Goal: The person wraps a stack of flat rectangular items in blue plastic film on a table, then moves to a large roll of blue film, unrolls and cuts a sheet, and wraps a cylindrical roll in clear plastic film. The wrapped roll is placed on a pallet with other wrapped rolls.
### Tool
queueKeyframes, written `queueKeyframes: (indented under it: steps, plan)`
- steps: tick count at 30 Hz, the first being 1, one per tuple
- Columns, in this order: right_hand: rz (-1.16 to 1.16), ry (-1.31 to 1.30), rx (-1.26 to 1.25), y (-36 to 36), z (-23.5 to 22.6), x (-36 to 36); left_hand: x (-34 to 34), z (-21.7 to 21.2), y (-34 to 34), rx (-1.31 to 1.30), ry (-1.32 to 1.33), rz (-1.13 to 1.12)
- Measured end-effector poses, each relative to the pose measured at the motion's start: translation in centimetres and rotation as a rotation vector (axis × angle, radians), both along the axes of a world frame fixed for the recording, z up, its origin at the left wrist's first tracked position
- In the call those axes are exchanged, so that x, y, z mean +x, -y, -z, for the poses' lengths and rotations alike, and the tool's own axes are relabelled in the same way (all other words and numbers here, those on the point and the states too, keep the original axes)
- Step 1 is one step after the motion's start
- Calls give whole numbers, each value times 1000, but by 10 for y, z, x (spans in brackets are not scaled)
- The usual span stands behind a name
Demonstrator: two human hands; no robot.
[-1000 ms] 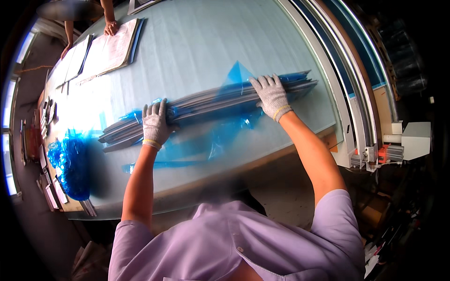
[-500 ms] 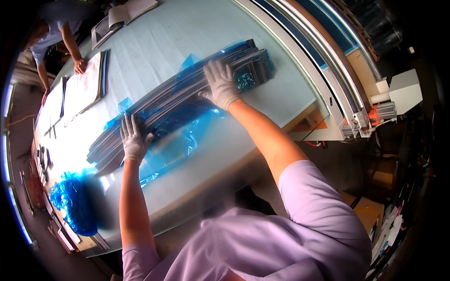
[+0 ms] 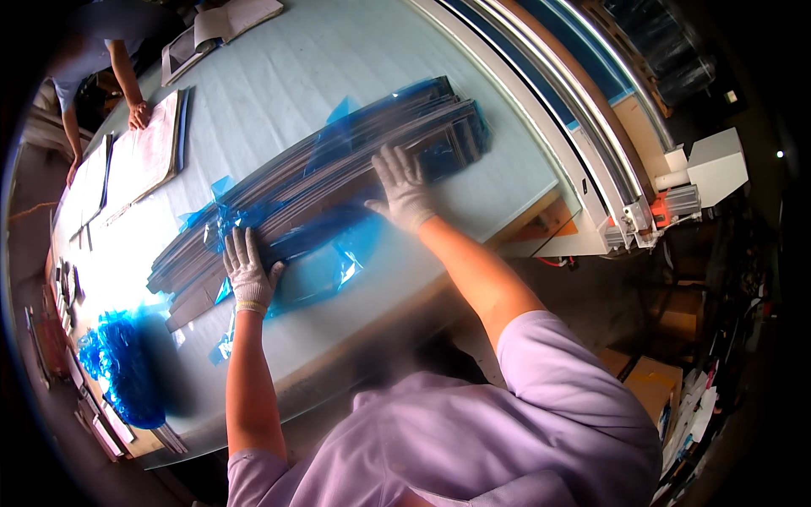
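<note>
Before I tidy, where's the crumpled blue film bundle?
In the head view, the blue bundle lies lower left on the tabletop, left of the gloved left hand.

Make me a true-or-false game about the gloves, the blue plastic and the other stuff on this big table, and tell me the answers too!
1. The left hand wears a pale glove. True.
2. The right hand is squeezed into a fist. False: it is open, over the near side of the stack of thin strips.
3. A crumpled heap of blue plastic is at the left side of the table. True.
4. The camera wearer's shirt is green. False: the shirt is light purple.
5. Another person's hand is on the papers. True.
</note>
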State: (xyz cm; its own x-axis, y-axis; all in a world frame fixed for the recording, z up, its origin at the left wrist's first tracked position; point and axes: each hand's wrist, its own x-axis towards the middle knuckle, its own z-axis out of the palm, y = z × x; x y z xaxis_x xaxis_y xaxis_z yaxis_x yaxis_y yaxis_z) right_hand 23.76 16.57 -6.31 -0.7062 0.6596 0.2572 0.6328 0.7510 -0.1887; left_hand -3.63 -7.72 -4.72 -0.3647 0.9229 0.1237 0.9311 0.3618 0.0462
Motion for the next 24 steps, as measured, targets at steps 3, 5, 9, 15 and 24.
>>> queueKeyframes:
  steps: [3, 5, 9, 15, 24]
  plan:
    - [-69, -155, -131, 2, -4, 7, 19, -6, -5, 39, -6, -100]
    - [-113, -231, -135, -15, -9, 25, 41, -13, -17, 80, -11, -174]
    - [247, -564, 46, -131, -13, 82, 58, 11, -44, 253, 28, -393]
    - [216, -674, -567, -233, 44, 95, 62, 34, -57, 167, -82, -520]
    - [335, -243, -176, -179, -2, 42, 46, -5, -52, 64, -212, -468]
